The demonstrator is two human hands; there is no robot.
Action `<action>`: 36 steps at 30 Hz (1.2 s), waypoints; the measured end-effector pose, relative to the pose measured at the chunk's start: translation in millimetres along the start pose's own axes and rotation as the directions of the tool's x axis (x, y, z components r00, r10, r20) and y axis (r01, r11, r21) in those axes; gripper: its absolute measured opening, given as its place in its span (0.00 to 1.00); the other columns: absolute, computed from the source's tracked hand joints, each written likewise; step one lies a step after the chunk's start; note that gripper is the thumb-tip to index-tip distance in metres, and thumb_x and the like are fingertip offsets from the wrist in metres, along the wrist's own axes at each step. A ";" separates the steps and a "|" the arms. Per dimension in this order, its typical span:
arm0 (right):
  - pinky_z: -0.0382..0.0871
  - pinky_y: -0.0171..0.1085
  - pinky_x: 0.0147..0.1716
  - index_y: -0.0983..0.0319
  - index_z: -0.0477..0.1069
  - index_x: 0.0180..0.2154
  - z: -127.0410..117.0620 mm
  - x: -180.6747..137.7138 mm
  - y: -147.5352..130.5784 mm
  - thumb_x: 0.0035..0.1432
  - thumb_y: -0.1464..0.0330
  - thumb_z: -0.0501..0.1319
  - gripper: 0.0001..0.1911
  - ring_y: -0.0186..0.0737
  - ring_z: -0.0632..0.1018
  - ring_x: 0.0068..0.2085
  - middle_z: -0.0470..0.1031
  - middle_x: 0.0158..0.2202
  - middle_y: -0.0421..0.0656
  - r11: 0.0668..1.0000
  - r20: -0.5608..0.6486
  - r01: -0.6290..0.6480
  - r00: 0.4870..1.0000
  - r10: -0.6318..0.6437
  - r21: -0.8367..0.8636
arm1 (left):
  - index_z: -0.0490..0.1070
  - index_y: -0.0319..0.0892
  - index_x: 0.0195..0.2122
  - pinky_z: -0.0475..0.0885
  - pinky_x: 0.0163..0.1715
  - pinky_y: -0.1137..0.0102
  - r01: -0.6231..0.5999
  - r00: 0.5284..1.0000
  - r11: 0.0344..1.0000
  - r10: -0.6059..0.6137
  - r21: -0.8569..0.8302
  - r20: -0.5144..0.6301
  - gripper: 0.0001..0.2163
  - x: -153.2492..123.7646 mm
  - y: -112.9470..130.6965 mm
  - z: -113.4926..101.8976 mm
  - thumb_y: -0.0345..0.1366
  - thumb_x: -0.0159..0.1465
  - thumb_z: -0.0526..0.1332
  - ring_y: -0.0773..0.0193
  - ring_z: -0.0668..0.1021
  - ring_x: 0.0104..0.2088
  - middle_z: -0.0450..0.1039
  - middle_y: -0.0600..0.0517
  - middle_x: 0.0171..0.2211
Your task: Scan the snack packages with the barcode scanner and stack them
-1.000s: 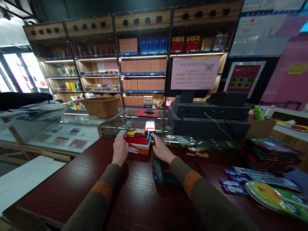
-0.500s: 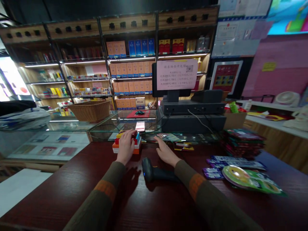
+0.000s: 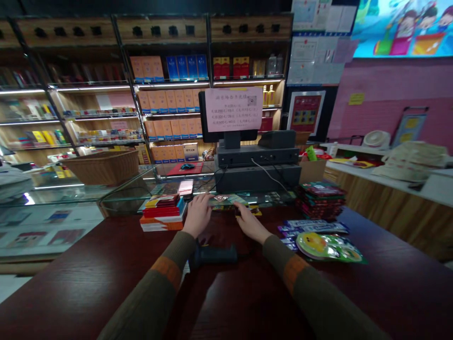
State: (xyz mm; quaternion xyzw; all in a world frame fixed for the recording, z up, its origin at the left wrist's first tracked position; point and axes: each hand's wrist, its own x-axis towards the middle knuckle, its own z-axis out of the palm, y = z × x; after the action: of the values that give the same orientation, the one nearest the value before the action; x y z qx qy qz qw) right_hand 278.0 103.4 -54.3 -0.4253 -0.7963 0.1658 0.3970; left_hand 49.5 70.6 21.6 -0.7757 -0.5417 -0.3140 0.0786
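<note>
My left hand (image 3: 198, 216) reaches forward over the dark wooden counter, fingers extended and holding nothing that I can see. Its fingertips are by the left end of a flat, shiny packet (image 3: 222, 199) at the counter's back edge. On the other side, my right hand (image 3: 252, 224) is open, with its forefinger pointing at the packet's right end. Part of a yellow and dark packet (image 3: 255, 212) shows behind its fingers; contact cannot be made out. Left of my left hand stands a stack of small red, white and orange boxes (image 3: 163, 215). A black barcode scanner (image 3: 216, 254) lies nearer, between my forearms.
A tall stack of dark red and green packets (image 3: 321, 200) stands at the back right. Purple wrapped bars (image 3: 314, 227) and a green blister pack (image 3: 329, 246) lie before it. Behind the counter are a till monitor (image 3: 231, 113) with a paper sign, and a wicker basket (image 3: 102, 167).
The view has turned to the right. My left hand has left the box stack and moved right to the shiny packet. My right hand has shifted right, over the yellow packet.
</note>
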 end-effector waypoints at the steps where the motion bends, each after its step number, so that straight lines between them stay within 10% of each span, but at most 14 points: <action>1: 0.53 0.53 0.69 0.65 0.57 0.65 -3.5 -1.6 5.5 0.55 0.79 0.51 0.35 0.47 0.63 0.68 0.61 0.67 0.54 1.000 -0.003 -0.009 1.000 0.009 -0.006 | 0.68 0.46 0.57 0.66 0.57 0.55 0.000 1.000 1.000 0.000 0.011 0.019 0.19 1.6 6.4 3.2 0.28 0.65 0.54 0.53 0.69 0.60 0.70 0.47 0.60; 18: 0.58 0.48 0.65 0.67 0.58 0.65 -48.0 -19.8 39.9 0.56 0.79 0.51 0.33 0.48 0.63 0.67 0.63 0.66 0.55 0.920 0.000 -0.331 0.941 0.338 -0.210 | 0.65 0.46 0.60 0.63 0.59 0.52 0.080 0.924 0.996 -0.092 0.047 0.372 0.21 15.0 66.9 63.0 0.32 0.65 0.54 0.51 0.68 0.61 0.68 0.45 0.61; 36: 0.64 0.51 0.56 0.63 0.52 0.68 -55.1 -27.0 28.1 0.59 0.75 0.52 0.35 0.58 0.71 0.61 0.69 0.61 0.59 0.774 0.012 -0.501 0.837 0.548 -0.387 | 0.60 0.45 0.63 0.67 0.57 0.54 0.315 0.834 0.948 -0.251 -0.050 0.491 0.24 16.9 65.7 100.9 0.33 0.65 0.54 0.51 0.72 0.61 0.72 0.42 0.59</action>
State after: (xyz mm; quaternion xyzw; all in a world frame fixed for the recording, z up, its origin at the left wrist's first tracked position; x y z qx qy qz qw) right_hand 344.6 93.9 -49.7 -0.6860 -0.6854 0.1435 0.1977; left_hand 152.2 104.3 -34.1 -0.7435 -0.6317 -0.1551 -0.1551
